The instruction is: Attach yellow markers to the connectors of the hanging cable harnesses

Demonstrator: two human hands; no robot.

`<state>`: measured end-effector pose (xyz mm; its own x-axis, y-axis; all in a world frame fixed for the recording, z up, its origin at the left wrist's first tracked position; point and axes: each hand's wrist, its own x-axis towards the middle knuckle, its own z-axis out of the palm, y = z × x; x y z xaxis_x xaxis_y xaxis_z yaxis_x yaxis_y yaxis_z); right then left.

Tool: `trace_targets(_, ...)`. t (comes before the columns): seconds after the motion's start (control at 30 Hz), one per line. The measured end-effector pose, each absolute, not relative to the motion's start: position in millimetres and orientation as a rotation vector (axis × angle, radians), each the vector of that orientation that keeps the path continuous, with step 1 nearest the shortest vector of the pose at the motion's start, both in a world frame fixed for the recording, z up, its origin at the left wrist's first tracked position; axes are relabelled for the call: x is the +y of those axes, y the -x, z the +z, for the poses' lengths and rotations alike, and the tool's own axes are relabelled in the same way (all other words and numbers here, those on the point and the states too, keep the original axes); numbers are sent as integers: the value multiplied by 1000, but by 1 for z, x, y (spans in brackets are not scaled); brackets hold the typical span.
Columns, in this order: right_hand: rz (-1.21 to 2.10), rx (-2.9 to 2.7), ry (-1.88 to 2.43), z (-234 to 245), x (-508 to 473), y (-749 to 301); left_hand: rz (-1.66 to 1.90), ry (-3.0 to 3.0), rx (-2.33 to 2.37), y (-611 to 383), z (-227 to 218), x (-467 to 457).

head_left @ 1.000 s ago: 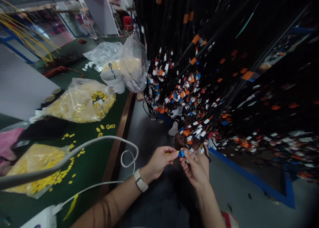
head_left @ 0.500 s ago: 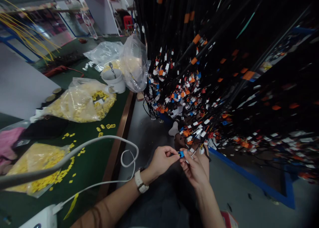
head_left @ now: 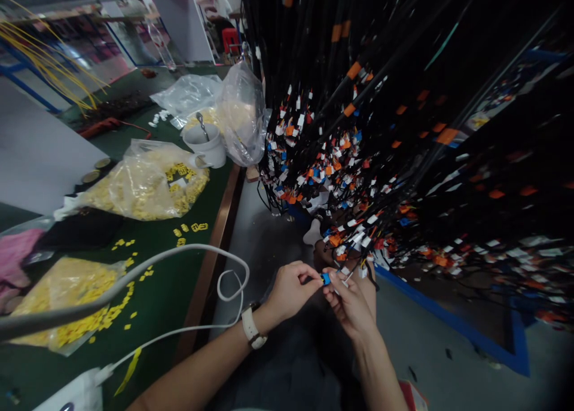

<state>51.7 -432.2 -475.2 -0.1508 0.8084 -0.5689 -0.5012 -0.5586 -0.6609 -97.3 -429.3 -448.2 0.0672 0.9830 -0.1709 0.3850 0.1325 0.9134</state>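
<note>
A small blue wire connector (head_left: 326, 278) sits between my two hands over my lap. My right hand (head_left: 350, 306) is closed on it with thumb and fingers, and a thin white wire runs out past the thumb. From the other side my left hand (head_left: 291, 288) pinches a tiny yellow piece, mostly hidden by its fingertips, against the connector's end. Whether the piece is seated inside cannot be made out. Just beyond the hands hangs a dense bundle of black cables (head_left: 314, 100) ending in white, orange and blue connectors.
On the green-topped table (head_left: 161, 267) at left lie a bag of yellow pieces (head_left: 147, 189), another open bag (head_left: 67, 303) with loose pieces, and a white mug (head_left: 206, 148) holding a spoon. A white cord (head_left: 179, 329) loops over the table edge. A person (head_left: 219, 7) sits far back.
Both hands stay in nearly the same place, with the blue connector still held between them. No other clear movement shows.
</note>
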Motion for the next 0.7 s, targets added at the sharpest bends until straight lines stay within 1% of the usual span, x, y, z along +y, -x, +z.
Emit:
trace_targets(0.1, 1834, -401, 1194, -475, -433, -52, 796, -1377, 1480, 97, -449, -429)
trace_targets(0.27, 1839, -402, 1185, -476, -434, -52, 739, -1158, 1399, 96, -451, -427)
trace_targets(0.47, 1845, -411, 1188, -475, -434, -52, 750, -1158, 1369, 98, -450, -426)
trace_targets(0.7, 1850, -438, 1208, -473, -435, -51, 779, -854, 1252, 98, -446, -425)
